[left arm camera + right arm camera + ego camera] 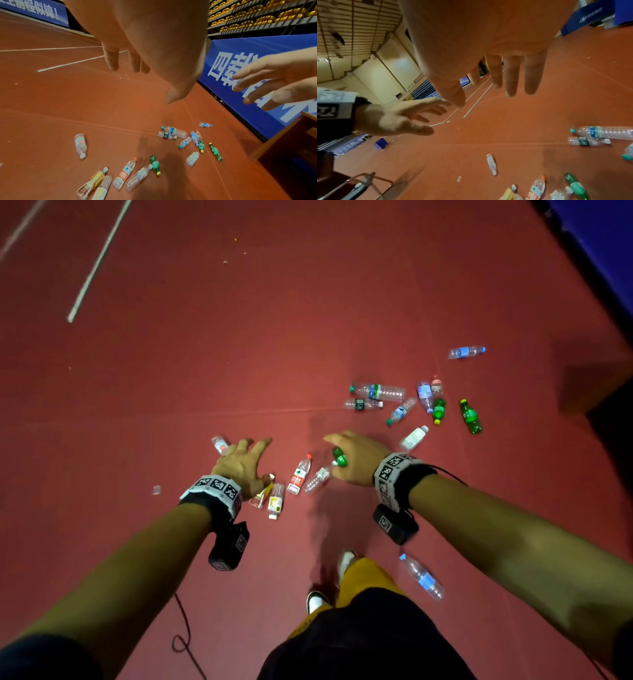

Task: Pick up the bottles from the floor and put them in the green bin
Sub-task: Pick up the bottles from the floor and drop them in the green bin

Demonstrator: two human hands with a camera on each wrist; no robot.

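Several plastic bottles lie scattered on the red floor. My left hand hovers open with spread fingers and holds nothing; a clear bottle lies just beyond it and two yellow-labelled bottles lie under its thumb side. My right hand is also open and empty, above a small green bottle, a red-labelled bottle and a clear bottle. The wrist views show both hands well above the floor: left hand, right hand. No green bin is in view.
A cluster of bottles lies further right, one blue-labelled bottle beyond it and another by my feet. A blue banner wall and a brown wooden block border the right. A cable trails lower left.
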